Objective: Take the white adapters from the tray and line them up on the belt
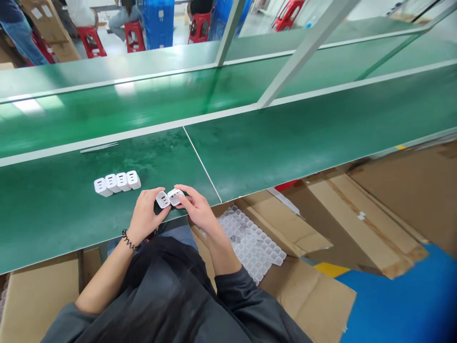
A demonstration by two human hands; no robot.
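Two white charger blocks with dark port slots are held side by side at the bench's near edge. My left hand [147, 213] is closed around the left charger [163, 200], thumb below and fingers above. In my right hand [194, 205] is the other charger [174, 196], gripped between thumb and fingers, its slotted face turned up. The two blocks touch or nearly touch. Left of my hands, a row of several matching white chargers [116, 183] stands on the green bench top [157, 152], port faces up.
Thin pale strips [99, 147] lie near the bench's back rail. A white line [202, 162] crosses the bench. Below right, an opened cardboard box [296, 228] holds many clear-wrapped pale pieces [250, 243]. Metal posts [303, 52] rise behind. Seated people and red stools [134, 35] are beyond.
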